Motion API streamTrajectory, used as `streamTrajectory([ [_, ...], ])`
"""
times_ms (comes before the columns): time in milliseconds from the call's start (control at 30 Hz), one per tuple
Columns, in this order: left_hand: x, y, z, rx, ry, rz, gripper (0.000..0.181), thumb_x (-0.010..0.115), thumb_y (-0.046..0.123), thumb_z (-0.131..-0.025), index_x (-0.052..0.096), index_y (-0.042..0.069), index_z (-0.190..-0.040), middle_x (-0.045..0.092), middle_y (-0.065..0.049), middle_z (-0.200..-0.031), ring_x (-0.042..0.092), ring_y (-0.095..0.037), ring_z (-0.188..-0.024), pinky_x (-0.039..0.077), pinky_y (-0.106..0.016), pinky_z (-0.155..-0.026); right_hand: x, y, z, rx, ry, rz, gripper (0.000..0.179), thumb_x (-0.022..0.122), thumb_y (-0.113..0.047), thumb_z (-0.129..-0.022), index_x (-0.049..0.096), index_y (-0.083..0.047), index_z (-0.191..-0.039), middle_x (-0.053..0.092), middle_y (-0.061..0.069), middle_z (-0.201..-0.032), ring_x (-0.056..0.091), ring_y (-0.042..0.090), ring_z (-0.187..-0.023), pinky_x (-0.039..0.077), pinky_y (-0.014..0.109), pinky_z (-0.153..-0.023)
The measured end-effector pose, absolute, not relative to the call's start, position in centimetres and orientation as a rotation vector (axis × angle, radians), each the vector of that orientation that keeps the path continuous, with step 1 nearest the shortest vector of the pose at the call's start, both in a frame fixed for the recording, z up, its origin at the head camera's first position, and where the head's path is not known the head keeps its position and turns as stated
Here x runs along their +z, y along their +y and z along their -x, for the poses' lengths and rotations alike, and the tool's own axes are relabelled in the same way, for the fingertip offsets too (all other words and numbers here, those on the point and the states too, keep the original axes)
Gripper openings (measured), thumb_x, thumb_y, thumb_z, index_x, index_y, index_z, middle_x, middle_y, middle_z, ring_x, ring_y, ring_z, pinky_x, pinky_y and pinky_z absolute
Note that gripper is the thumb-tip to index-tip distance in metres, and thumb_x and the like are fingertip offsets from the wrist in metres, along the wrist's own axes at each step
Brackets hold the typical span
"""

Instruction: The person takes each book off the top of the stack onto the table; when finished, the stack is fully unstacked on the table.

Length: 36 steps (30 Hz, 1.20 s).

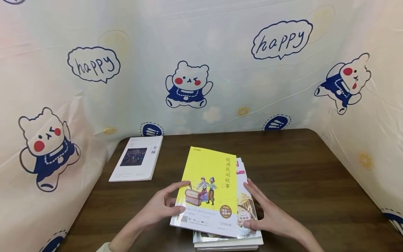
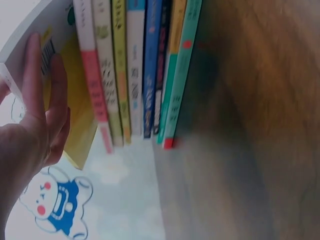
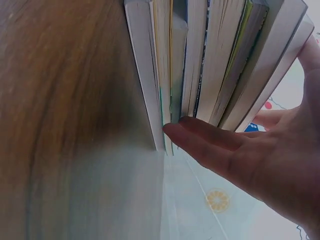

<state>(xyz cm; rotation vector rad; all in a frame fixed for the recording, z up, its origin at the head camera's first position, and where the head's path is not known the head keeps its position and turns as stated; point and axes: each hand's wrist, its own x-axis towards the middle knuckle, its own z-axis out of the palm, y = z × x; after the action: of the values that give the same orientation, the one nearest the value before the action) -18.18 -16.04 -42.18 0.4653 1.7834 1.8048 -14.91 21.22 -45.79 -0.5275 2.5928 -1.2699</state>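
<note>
One yellow book (image 1: 206,192) atop stack (image 1: 248,210)

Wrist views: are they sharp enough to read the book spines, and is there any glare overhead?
Left wrist view: soft, the spines show colour but their lettering smears; table blurred. Right wrist view: page edges fairly crisp, table smeared. Head view: even light, yellow book sharp, mild sheen on the plastic backdrop, edges bowed.
</note>
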Motion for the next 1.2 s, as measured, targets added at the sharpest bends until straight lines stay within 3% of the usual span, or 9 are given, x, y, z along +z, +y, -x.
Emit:
streamTrajectory([
  [133,-41.5,-17.3,18.5,1.866,1.797,-0.482,0.074,0.066,-0.002,-0.086,0.029,0.006,-0.150,0.043,-0.028,-0.135,0.063,-0.037,-0.104,0.054,-0.046,-0.080,-45.9,21.5,15.0,-1.266,2.596,0.588,0.099,0.076,-0.044,-0.078,0.016,-0.030,-0.155,0.005,0.000,-0.162,0.018,0.035,-0.143,0.034,0.064,-0.098],
  [233,-41.0,-18.3,19.0,1.895,1.854,-0.508,0.075,0.066,-0.004,-0.086,0.028,0.004,-0.150,0.048,-0.030,-0.131,0.064,-0.037,-0.102,0.054,-0.047,-0.080,-45.9,21.7,15.2,-1.273,2.585,0.612,0.098,0.077,-0.043,-0.078,0.017,-0.030,-0.155,0.005,-0.001,-0.162,0.017,0.033,-0.143,0.034,0.063,-0.098],
  [367,-40.1,-19.4,20.1,1.920,1.936,-0.501,0.074,0.065,-0.005,-0.085,0.028,0.003,-0.149,0.056,-0.030,-0.122,0.066,-0.035,-0.099,0.055,-0.044,-0.079,-45.9,21.9,15.3,-1.280,2.591,0.646,0.098,0.077,-0.042,-0.078,0.017,-0.030,-0.155,0.006,0.001,-0.162,0.017,0.032,-0.143,0.034,0.063,-0.098],
  [867,-37.6,-22.6,25.1,1.877,2.257,-0.375,0.069,0.067,0.009,-0.091,0.030,0.009,-0.149,0.052,-0.020,-0.123,0.068,-0.020,-0.080,0.055,-0.030,-0.066,-46.5,22.2,15.3,-1.340,2.529,0.666,0.096,0.076,-0.040,-0.080,0.016,-0.031,-0.155,0.004,-0.001,-0.162,0.014,0.031,-0.143,0.030,0.066,-0.100],
  [1200,-37.0,-23.2,27.3,1.856,2.295,-0.374,0.071,0.067,0.013,-0.091,0.027,0.011,-0.151,0.052,-0.019,-0.125,0.066,-0.021,-0.088,0.055,-0.030,-0.070,-46.4,22.1,15.3,-1.343,2.546,0.697,0.096,0.076,-0.039,-0.081,0.017,-0.027,-0.155,0.005,0.004,-0.162,0.016,0.037,-0.142,0.030,0.067,-0.098],
])
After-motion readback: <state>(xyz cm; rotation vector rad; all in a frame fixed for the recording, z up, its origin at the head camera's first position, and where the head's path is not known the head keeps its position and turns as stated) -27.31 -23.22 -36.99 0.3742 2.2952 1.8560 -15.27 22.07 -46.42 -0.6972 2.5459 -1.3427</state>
